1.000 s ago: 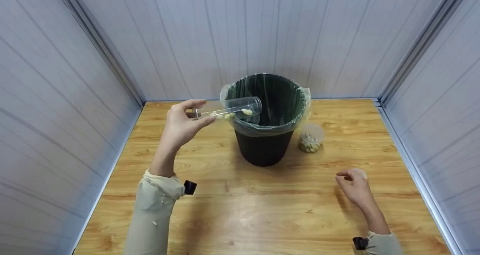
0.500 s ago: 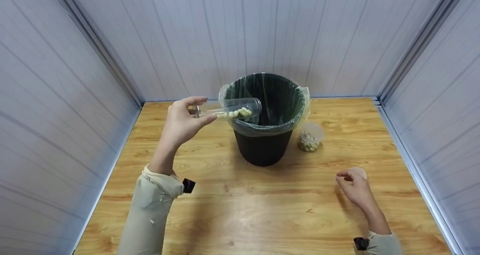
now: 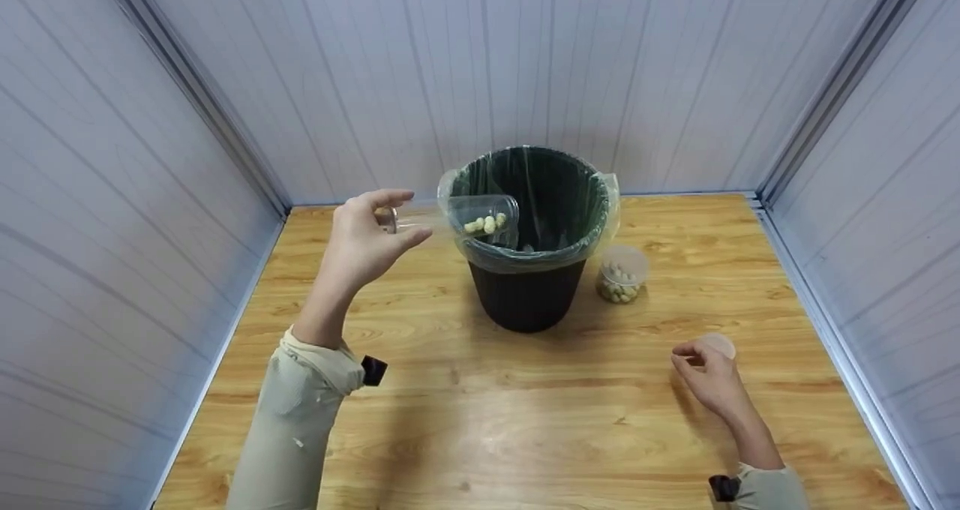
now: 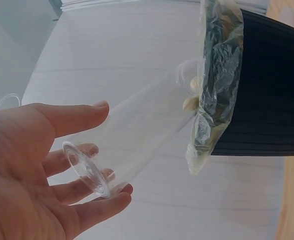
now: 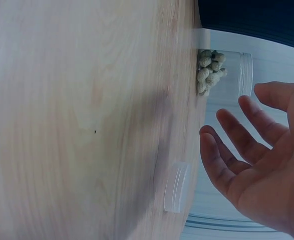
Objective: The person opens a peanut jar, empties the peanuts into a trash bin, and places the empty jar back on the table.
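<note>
My left hand [image 3: 364,240] grips the base end of a clear plastic jar [image 4: 136,125], thumb on one side and fingers on the other. The jar lies tipped on its side, its mouth over the near left rim of a black trash bin [image 3: 525,296]. Several peanuts [image 3: 487,223] sit inside near the mouth. My right hand [image 3: 709,379] hovers low over the floor at the right, fingers loosely bent around nothing. A round clear lid [image 5: 177,187] lies just beyond it, partly hidden by the hand in the head view.
A clear plastic liner [image 3: 611,202] is folded over the bin's rim. Right of the bin, a second clear jar [image 3: 622,266] stands upright, partly filled with peanuts. Pale panel walls [image 3: 480,60] enclose the wood-grain surface [image 3: 480,420] at the back and both sides.
The peanuts in the tipped jar have slid toward its mouth and bunched there. The left hand has shifted only slightly; the right hand has stayed in place.
</note>
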Available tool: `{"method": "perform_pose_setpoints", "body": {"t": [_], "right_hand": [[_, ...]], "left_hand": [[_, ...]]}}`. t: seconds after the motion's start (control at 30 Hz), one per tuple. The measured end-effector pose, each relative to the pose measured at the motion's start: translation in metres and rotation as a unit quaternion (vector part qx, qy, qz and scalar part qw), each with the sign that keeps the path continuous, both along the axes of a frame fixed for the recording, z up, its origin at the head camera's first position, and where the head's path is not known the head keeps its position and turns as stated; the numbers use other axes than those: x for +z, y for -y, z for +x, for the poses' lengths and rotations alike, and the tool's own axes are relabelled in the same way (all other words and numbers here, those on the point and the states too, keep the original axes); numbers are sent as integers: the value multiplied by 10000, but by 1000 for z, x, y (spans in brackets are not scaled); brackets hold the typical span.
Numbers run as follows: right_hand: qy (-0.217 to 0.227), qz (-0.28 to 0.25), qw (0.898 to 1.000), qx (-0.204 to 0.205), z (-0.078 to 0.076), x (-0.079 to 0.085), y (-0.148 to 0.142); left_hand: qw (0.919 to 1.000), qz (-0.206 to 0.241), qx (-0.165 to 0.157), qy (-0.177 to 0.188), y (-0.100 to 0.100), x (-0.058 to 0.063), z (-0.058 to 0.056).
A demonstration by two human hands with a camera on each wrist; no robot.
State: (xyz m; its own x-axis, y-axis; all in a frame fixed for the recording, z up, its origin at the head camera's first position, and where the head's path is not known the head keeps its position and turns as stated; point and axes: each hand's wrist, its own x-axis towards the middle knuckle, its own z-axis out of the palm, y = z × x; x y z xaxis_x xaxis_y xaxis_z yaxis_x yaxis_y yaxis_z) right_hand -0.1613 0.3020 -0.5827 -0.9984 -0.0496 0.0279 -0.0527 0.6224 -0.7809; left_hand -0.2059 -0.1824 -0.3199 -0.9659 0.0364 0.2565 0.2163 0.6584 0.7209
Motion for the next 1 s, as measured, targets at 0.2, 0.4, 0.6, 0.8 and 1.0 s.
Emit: {"method": "perform_pose_setpoints", "body": {"t": [0.2, 0.4, 0.6, 0.8, 1.0], "right_hand": [[64, 3, 10000, -29, 1, 0, 0], [5, 5, 10000, -35, 1, 0, 1], [216, -149, 9997, 2, 4, 0, 0], [124, -134, 9998, -17, 5, -1, 0], [19, -51, 10000, 24, 4, -2, 0]], "left_hand": [[10000, -22, -9, -22, 0, -2, -1], [9998, -153, 12, -112, -1, 0, -2], [9997, -204, 3, -107, -2, 4, -2], [9995, -273, -9, -153, -4, 7, -1], [9985, -396, 66, -378, -5, 5, -1]]}}
